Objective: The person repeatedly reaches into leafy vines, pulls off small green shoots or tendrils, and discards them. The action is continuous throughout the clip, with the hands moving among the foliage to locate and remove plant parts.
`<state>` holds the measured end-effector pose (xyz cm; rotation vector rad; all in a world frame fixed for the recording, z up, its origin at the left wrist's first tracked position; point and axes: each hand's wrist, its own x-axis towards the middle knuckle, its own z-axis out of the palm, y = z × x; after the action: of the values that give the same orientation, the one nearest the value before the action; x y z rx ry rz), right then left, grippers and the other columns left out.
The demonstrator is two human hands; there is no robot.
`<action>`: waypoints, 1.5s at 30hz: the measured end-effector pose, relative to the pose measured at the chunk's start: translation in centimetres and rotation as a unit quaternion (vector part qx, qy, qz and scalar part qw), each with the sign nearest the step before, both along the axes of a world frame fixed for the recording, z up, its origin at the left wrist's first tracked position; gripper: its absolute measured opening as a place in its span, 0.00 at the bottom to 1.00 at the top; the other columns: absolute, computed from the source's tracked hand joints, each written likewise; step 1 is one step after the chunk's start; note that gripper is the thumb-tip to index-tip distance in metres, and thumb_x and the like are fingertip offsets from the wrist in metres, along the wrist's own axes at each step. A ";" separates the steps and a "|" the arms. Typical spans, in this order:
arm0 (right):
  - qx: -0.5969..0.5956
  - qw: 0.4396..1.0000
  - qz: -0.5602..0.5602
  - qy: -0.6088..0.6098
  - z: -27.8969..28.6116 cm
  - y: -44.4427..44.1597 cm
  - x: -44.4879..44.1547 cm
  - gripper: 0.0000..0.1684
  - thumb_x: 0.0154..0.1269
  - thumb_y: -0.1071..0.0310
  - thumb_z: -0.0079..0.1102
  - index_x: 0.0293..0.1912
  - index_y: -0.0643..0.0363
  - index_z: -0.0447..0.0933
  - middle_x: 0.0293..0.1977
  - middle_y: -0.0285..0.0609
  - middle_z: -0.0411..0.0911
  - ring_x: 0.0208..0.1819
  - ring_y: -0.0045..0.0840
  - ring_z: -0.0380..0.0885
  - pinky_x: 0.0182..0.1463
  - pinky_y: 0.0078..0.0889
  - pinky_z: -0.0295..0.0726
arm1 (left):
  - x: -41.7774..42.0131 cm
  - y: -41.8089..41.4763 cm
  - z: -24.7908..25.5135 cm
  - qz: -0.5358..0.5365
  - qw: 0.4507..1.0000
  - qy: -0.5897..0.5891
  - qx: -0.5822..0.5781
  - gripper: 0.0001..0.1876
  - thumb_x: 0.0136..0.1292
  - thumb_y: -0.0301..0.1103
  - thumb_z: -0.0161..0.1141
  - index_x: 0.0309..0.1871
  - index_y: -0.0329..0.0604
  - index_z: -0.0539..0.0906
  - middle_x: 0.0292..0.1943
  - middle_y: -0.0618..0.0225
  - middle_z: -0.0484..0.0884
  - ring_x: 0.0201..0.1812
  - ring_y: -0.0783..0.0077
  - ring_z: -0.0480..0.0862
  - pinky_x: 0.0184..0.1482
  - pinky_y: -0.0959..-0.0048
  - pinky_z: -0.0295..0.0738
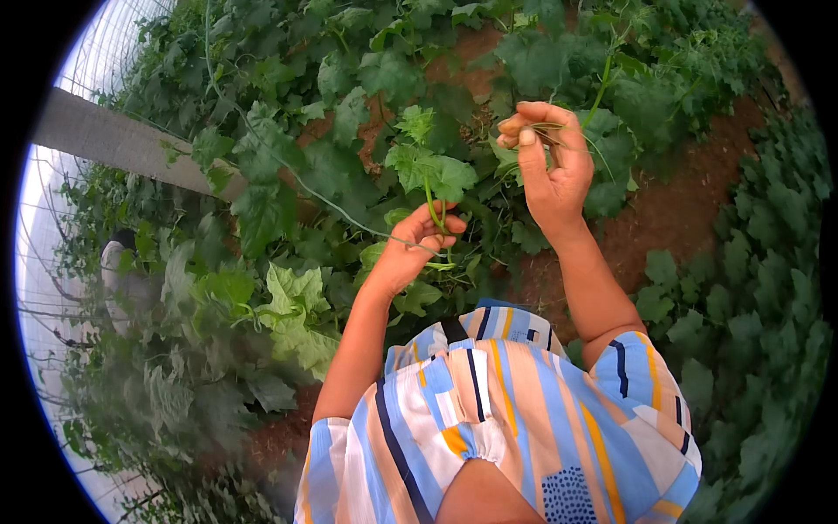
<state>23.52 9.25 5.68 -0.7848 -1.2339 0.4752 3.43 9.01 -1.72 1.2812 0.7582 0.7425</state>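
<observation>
My left hand (422, 242) is closed around the green stem of a climbing vine, whose leafy tip (417, 124) rises above the fingers. A thin pale green string (314, 193) slants down from the upper left and crosses that hand. Higher and to the right, my right hand (550, 157) pinches several thin, curling strands (546, 126) that look like tendrils or stalks between thumb and fingers. A thick green stem (599, 92) stands just beyond it. The palm and some fingertips of my left hand are hidden.
Dense vines with broad leaves (393, 72) surround both hands. A grey post or beam (137, 144) slants in from the left. Brown soil (681, 203) shows between the plants at right. A partly hidden person (121, 281) is among leaves at far left, beside translucent netting or sheeting.
</observation>
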 end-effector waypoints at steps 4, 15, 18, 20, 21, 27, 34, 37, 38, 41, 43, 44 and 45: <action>0.115 0.937 -0.247 -0.217 4.4 -0.3 2.7 0.34 0.60 0.59 0.61 0.60 0.65 0.63 0.55 0.48 0.68 0.59 0.31 0.66 0.64 0.37 0.60 | 0.6 0.8 1.9 0.117 0.992 0.042 0.037 0.12 0.69 0.35 0.47 0.49 0.37 0.69 0.43 0.60 0.81 0.45 0.68 0.82 0.43 0.72 0.77; 0.004 0.821 0.455 0.345 1.7 3.4 3.1 0.18 0.67 0.65 0.54 0.53 0.60 0.68 0.32 0.36 0.73 0.22 0.10 0.66 0.25 0.14 0.65 | 1.8 2.8 2.9 0.255 0.924 0.132 0.251 0.09 0.61 0.32 0.62 0.39 0.37 0.76 0.28 0.71 0.77 0.30 0.81 0.74 0.31 0.79 0.69; -0.035 0.773 0.454 0.442 -1.0 0.2 1.7 0.11 0.67 0.63 0.54 0.45 0.58 0.71 0.28 0.33 0.69 0.19 0.07 0.59 0.21 0.12 0.56 | 1.7 3.0 2.8 0.304 0.913 0.103 0.250 0.09 0.57 0.28 0.64 0.36 0.37 0.75 0.28 0.71 0.77 0.30 0.81 0.74 0.31 0.79 0.69; -0.083 0.823 0.422 0.371 -1.5 -1.6 0.4 0.08 0.66 0.64 0.54 0.42 0.57 0.72 0.29 0.33 0.70 0.19 0.09 0.59 0.22 0.11 0.56 | 1.6 3.0 3.2 0.314 0.901 0.129 0.270 0.09 0.56 0.26 0.65 0.35 0.37 0.75 0.28 0.71 0.77 0.30 0.81 0.74 0.32 0.79 0.70; -0.099 0.848 0.417 0.311 -2.0 -2.1 0.0 0.07 0.66 0.66 0.55 0.42 0.57 0.72 0.31 0.34 0.72 0.21 0.10 0.62 0.23 0.12 0.58 | 1.8 2.9 3.7 0.313 0.899 0.144 0.270 0.09 0.55 0.25 0.65 0.35 0.37 0.75 0.28 0.71 0.78 0.30 0.81 0.74 0.32 0.79 0.70; -0.118 0.948 0.295 -0.033 -1.3 -2.6 -2.4 0.10 0.64 0.65 0.58 0.37 0.62 0.74 0.30 0.34 0.74 0.31 0.14 0.73 0.37 0.18 0.72 | 3.7 3.4 5.0 0.253 0.931 0.058 0.258 0.09 0.53 0.20 0.63 0.36 0.35 0.75 0.32 0.68 0.79 0.34 0.79 0.76 0.37 0.78 0.73; -0.302 0.904 0.302 -0.026 -0.4 -0.2 -0.8 0.10 0.62 0.64 0.60 0.35 0.60 0.74 0.27 0.27 0.70 0.28 0.09 0.65 0.32 0.16 0.66 | 3.3 3.3 6.1 0.194 0.963 -0.015 0.188 0.12 0.55 0.22 0.59 0.43 0.33 0.78 0.36 0.68 0.77 0.40 0.78 0.78 0.42 0.77 0.75; -0.306 0.909 0.280 -0.035 -0.1 0.5 -0.7 0.09 0.62 0.64 0.60 0.33 0.60 0.73 0.26 0.27 0.70 0.28 0.09 0.64 0.31 0.16 0.64 | 2.3 3.0 6.5 0.159 0.974 -0.012 0.163 0.13 0.60 0.27 0.60 0.47 0.32 0.78 0.37 0.71 0.76 0.42 0.78 0.76 0.46 0.78 0.72; -0.321 0.903 0.283 -0.040 0.4 0.4 -0.7 0.08 0.61 0.65 0.60 0.32 0.59 0.73 0.26 0.27 0.69 0.28 0.09 0.64 0.30 0.16 0.63 | 2.2 2.7 7.0 0.156 0.971 0.009 0.179 0.13 0.60 0.28 0.61 0.47 0.32 0.79 0.37 0.72 0.76 0.42 0.79 0.76 0.46 0.78 0.71; -0.335 0.891 0.307 -0.020 0.1 0.8 -0.7 0.08 0.59 0.66 0.60 0.30 0.59 0.73 0.26 0.26 0.69 0.27 0.09 0.63 0.30 0.16 0.63 | 2.7 1.9 8.6 0.161 0.968 0.012 0.194 0.14 0.60 0.31 0.62 0.46 0.32 0.79 0.36 0.73 0.74 0.41 0.80 0.76 0.46 0.78 0.70; -0.325 0.896 0.297 -0.053 0.8 0.8 -0.9 0.08 0.58 0.67 0.60 0.30 0.59 0.72 0.25 0.26 0.69 0.27 0.10 0.64 0.30 0.17 0.64 | 2.9 1.8 8.7 0.177 0.963 0.010 0.204 0.13 0.60 0.32 0.63 0.45 0.33 0.80 0.35 0.74 0.74 0.40 0.81 0.75 0.45 0.79 0.70; -0.321 0.899 0.291 -0.070 1.1 0.7 -0.9 0.08 0.58 0.67 0.60 0.29 0.59 0.72 0.25 0.25 0.69 0.27 0.10 0.65 0.30 0.17 0.64 | 3.0 1.9 8.7 0.188 0.958 0.016 0.215 0.13 0.60 0.32 0.62 0.44 0.34 0.80 0.35 0.74 0.74 0.40 0.82 0.75 0.44 0.80 0.70; -0.314 0.903 0.283 -0.081 1.2 0.8 -1.0 0.08 0.57 0.67 0.60 0.29 0.59 0.72 0.25 0.26 0.69 0.27 0.10 0.65 0.30 0.17 0.64 | 3.1 2.0 8.7 0.198 0.954 0.021 0.226 0.12 0.60 0.33 0.62 0.43 0.35 0.80 0.34 0.75 0.74 0.39 0.82 0.75 0.42 0.81 0.70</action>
<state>22.53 10.07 6.88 -1.0115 -1.4826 1.3568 6.52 10.99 7.02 1.5779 0.9275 1.2704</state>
